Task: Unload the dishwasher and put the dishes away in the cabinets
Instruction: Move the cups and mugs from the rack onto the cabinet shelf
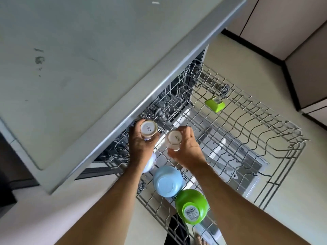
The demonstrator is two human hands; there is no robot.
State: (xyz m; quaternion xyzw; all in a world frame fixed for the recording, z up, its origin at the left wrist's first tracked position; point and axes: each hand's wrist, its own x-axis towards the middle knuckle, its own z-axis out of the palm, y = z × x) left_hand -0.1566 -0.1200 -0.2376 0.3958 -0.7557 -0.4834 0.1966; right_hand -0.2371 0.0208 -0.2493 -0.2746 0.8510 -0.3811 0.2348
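While both arms reach over the pulled-out wire rack [247, 138], the left hand [141, 145] grips an inverted glazed cup [148, 129] by its round foot and the right hand [185, 149] pinches a second, pinkish cup [174, 138]. Near them in the rack lie an upturned pale-blue bowl [167, 182], a glossy green bowl [192, 206] and a small green cup [215, 104].

both bare forearms reach forward; the left hand [141, 145] and right hand [187, 151] each curl their fingers in a grip.
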